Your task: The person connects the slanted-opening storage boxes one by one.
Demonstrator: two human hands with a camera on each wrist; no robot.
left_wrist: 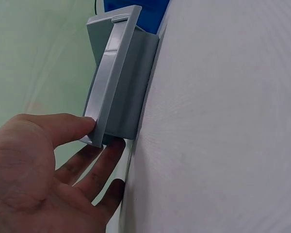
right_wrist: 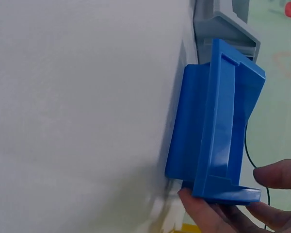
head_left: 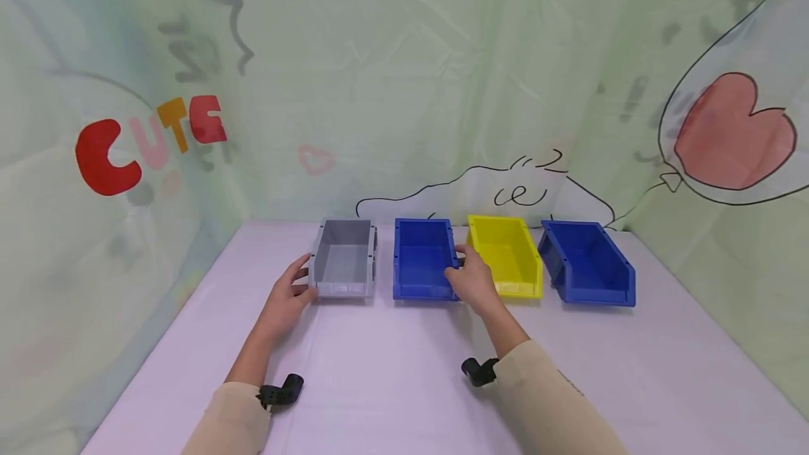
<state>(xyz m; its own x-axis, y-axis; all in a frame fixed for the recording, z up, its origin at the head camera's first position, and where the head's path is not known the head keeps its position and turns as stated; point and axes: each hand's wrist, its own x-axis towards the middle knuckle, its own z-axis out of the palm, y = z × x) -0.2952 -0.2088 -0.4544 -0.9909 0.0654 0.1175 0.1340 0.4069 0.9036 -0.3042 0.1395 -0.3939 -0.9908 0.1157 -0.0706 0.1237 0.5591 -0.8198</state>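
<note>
In the head view, four open-front plastic bins stand in a row on the table. At the left end, my left hand holds the grey bin by its front left corner. The left wrist view shows the thumb on its front lip and fingertips against the side. My right hand is at the right side of the blue bin. Its fingers touch that side wall, while the thumb stands apart from the rim in the right wrist view. Both bins look hollow, with nothing inside.
Right of my right hand stands a yellow bin, then a second blue bin, turned slightly. The pale tablecloth covers the table. A printed curtain hangs behind the row and along both sides.
</note>
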